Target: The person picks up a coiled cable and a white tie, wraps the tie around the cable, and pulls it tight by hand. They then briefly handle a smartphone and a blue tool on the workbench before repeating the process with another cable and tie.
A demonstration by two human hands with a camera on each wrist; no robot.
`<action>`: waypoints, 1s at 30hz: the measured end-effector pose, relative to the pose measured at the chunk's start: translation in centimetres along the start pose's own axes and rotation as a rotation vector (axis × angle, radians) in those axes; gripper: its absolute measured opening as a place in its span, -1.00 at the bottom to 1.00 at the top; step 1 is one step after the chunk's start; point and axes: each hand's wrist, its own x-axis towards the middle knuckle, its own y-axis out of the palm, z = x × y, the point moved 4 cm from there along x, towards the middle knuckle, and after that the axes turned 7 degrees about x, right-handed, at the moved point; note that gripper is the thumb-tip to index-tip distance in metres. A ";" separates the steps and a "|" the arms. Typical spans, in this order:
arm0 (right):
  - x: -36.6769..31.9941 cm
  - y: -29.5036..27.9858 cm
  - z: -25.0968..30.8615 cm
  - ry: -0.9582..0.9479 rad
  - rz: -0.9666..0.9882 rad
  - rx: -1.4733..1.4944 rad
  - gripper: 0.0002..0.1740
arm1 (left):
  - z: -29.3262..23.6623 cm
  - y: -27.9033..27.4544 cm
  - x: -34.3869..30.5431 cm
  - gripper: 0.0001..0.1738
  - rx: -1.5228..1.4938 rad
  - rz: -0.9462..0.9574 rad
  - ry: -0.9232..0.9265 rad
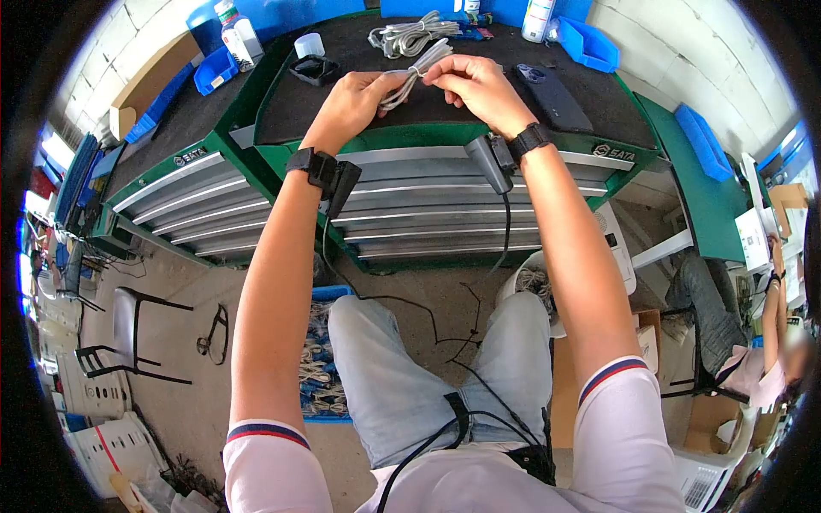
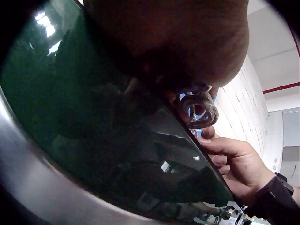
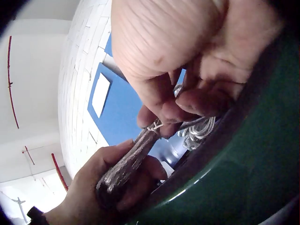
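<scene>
A coiled bundle of grey-white cable (image 1: 434,56) is held over the front part of the black mat. My left hand (image 1: 349,104) grips the bundle around its lower part, thumb along the side. In the right wrist view a thin pale tie (image 3: 154,126) circles the bundle near its middle. My right hand (image 1: 483,90) pinches at this tie with thumb and index finger, its other fingers curled in. Just behind, more coiled cables (image 1: 410,36) lie on the mat.
A dark phone (image 1: 554,98) lies right of my hands, a black object (image 1: 315,70) and white cup (image 1: 310,45) to the left. Blue bins (image 1: 590,47) and bottles stand farther back. A blue crate (image 1: 329,420) of cables sits on the floor. Another person (image 1: 765,376) sits at right.
</scene>
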 end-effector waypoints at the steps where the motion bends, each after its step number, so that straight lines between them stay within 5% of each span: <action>1: 0.0 -0.1 0.0 -0.001 -0.001 -0.001 -0.83 | -0.1 0.0 0.0 -0.54 0.005 0.006 -0.008; 9: -0.3 0.0 0.8 0.098 -0.145 0.128 -0.76 | -0.3 -0.2 0.0 -0.54 0.061 -0.031 0.031; 14: -0.1 0.1 0.7 0.112 -0.128 0.087 -0.63 | -0.7 -0.2 0.0 -0.53 0.125 -0.045 0.130; 17: -0.1 0.2 0.9 0.076 -0.109 0.024 -0.60 | 0.0 0.0 0.0 -0.53 0.056 0.015 -0.024; 25: 0.1 0.2 0.3 0.097 -0.059 0.035 -0.59 | -0.5 -0.2 -0.2 -0.63 0.142 -0.079 0.116; 30: 0.3 0.3 0.5 0.217 -0.049 -0.009 -0.64 | -0.9 -0.2 -0.1 -0.56 0.085 -0.040 -0.059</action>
